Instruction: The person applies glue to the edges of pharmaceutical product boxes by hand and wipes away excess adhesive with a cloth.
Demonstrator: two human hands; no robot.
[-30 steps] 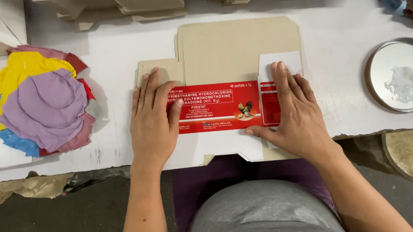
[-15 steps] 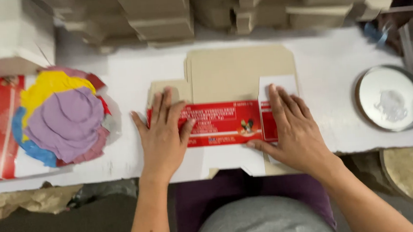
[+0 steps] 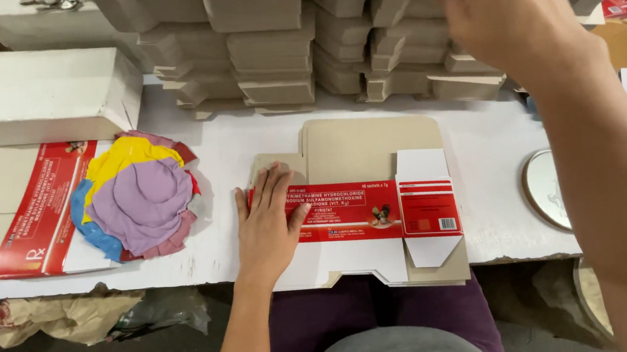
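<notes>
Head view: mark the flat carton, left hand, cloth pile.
flat carton [image 3: 359, 151], head view, bare brown panel.
left hand [image 3: 267, 227], head view, back of hand.
cloth pile [image 3: 138, 199], head view, purple top piece.

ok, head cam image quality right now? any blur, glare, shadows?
Head view: the right hand, raised close to the lens, is soft and slightly smeared; the left hand, the flat red carton and the table are sharp. Lighting is even, shadows soft, no strong glare; the round metal dish is cut by the forearm.

Right hand [image 3: 512, 15] now off carton [image 3: 360, 209]
</notes>
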